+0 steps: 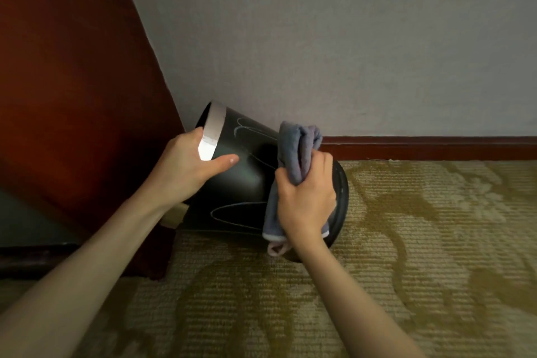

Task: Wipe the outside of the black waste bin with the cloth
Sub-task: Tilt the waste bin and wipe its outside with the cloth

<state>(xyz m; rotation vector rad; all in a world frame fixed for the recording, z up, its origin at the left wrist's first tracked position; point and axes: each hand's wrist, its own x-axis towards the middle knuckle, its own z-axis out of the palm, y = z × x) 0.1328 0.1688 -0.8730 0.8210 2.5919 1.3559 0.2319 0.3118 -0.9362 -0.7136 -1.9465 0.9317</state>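
Forearms: two bare forearms are seen reaching in from the bottom edge, the left from the lower left corner, the right from the lower middle.
Right hand: it is clenched around a bunched part of the cloth, knuckles turned up, and is pressed against the bin's side near the wide dark end.
Left hand: it is wrapped around the bin's other end, the thumb laid flat along the black side and the fingers hidden behind the pale band.
Cloth: a grey-blue cloth with a pale edge is gripped at its middle; one fold is seen standing above the fist, another hanging below it, down across the bin's side.
Black waste bin: it is tipped well over on its side between the two hands, the banded end raised toward the upper left and the dark round end lowered toward the right. Faint looping outlines are visible on its glossy wall. Whether it is touching the floor cannot be told.
Pale band: a light ring is fitted around the bin's raised end.
Carpet: a patterned beige and olive carpet is spread below the bin.
Wooden panel: red-brown furniture is placed just left of the bin.
Wall: a grey wall is seen behind.
Skirting board: a dark red strip is fixed along the wall's foot.
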